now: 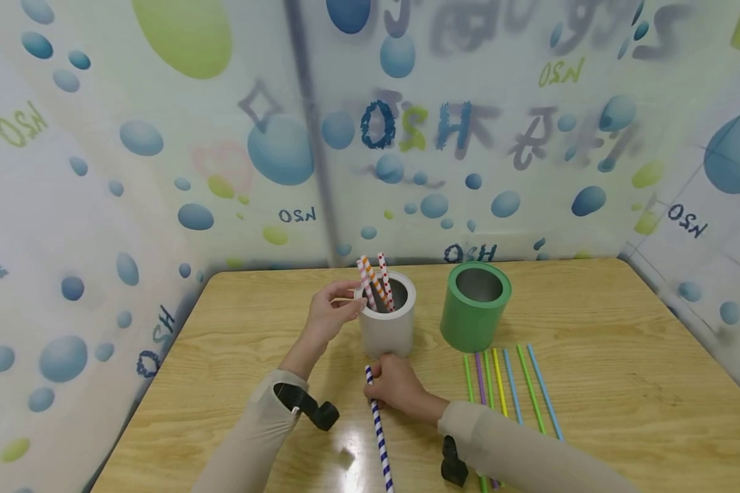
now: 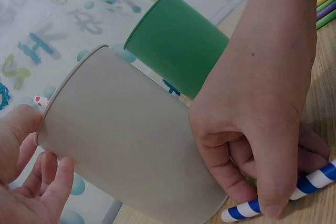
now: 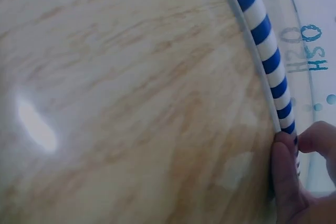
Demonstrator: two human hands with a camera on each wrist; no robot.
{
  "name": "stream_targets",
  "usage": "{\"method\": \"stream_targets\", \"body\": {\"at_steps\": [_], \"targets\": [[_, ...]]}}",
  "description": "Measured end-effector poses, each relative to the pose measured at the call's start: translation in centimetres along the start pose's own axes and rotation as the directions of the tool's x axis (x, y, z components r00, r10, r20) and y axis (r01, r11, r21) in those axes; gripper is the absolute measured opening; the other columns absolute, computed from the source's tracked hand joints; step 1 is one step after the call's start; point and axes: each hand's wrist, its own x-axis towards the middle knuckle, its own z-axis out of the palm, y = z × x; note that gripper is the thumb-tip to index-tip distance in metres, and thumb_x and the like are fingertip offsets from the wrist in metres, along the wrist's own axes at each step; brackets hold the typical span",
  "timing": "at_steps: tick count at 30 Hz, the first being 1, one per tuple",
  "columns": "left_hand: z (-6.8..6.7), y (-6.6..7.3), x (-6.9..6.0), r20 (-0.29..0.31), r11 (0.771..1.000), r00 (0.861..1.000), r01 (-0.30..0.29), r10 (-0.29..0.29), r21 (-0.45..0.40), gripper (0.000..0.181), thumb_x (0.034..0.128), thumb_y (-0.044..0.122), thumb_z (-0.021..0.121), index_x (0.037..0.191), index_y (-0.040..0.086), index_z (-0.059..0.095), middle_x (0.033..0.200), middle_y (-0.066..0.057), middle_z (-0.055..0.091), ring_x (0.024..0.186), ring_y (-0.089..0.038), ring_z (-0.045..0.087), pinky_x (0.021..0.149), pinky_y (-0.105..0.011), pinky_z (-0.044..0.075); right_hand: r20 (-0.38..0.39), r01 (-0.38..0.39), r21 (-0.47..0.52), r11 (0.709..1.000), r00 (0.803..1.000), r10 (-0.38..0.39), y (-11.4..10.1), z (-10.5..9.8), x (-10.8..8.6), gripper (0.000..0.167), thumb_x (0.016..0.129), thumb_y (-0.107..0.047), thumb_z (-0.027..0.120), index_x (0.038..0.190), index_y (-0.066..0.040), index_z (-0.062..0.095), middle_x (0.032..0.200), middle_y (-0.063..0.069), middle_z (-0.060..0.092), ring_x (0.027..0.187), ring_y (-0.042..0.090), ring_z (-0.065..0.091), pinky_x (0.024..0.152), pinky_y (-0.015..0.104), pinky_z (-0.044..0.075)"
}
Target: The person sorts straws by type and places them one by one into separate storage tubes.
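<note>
Pinching a striped straw [image 1: 379,438], right fingers [image 2: 274,171] sit below "OSH" lettering [image 1: 414,129].

The wood-grained table [image 1: 253,329] shines; the pale cup [image 1: 387,333] seems matt.

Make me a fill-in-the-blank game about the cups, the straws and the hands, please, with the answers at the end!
1. The right hand pinches a long straw striped white and ____.
2. The hand at the rim of the pale cup is the person's ____ one.
3. Next to the pale cup, another cup is coloured ____.
4. One straw inside the pale cup has red ____ instead of stripes.

Missing words: blue; left; green; dots.
</note>
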Motion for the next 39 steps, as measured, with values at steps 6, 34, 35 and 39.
{"method": "stream_targets", "body": {"at_steps": [6,34,35,39], "targets": [[0.1,-0.2,-0.1,-0.019,0.999,0.999,-0.031,0.030,-0.009,0.033,0.0822,0.008,0.067,0.115,0.006,0.061,0.100,-0.012,0.053,0.081,-0.018,0.055,0.068,-0.027,0.051,0.045,0.005,0.005,1.000,0.999,-0.005,0.0,-0.2,0.4,0.012,0.067,-0.002,0.067,0.075,-0.002,0.058,0.058,0.000,0.054,0.041,0.008,0.050,0.038,0.022,0.043],[0.0,-0.2,-0.2,-0.013,0.999,0.999,-0.037,0.037,-0.020,0.035,0.0824,0.008,0.067,0.116,0.004,0.060,0.103,-0.014,0.053,0.083,-0.019,0.056,0.069,-0.027,0.051,0.014,0.291,0.064,0.955,0.956,-0.292,-3.7,-6.0,-1.3,0.021,0.077,-0.001,0.065,0.094,-0.003,0.053,0.067,-0.002,0.053,0.056,0.009,0.049,0.050,0.022,0.043],[0.0,-0.2,-0.2,-0.008,0.999,0.999,-0.032,0.032,-0.025,0.036,0.0824,0.008,0.067,0.117,0.003,0.059,0.103,-0.014,0.053,0.084,-0.019,0.055,0.069,-0.027,0.051,0.014,0.300,0.053,0.953,0.954,-0.301,-3.8,-6.3,-1.3,0.020,0.078,-0.001,0.065,0.094,-0.004,0.053,0.067,-0.002,0.053,0.056,0.008,0.049,0.050,0.022,0.043],[-0.1,-0.1,0.0,0.016,1.000,1.000,-0.017,0.017,-0.022,0.038,0.0827,0.007,0.066,0.119,0.001,0.057,0.105,-0.016,0.052,0.084,-0.019,0.055,0.071,-0.029,0.051,-0.017,0.332,0.016,0.943,0.943,-0.332,-4.0,-7.2,-1.4,0.021,0.078,-0.002,0.065,0.095,-0.005,0.052,0.068,-0.003,0.054,0.057,0.008,0.050,0.051,0.023,0.045]]}}
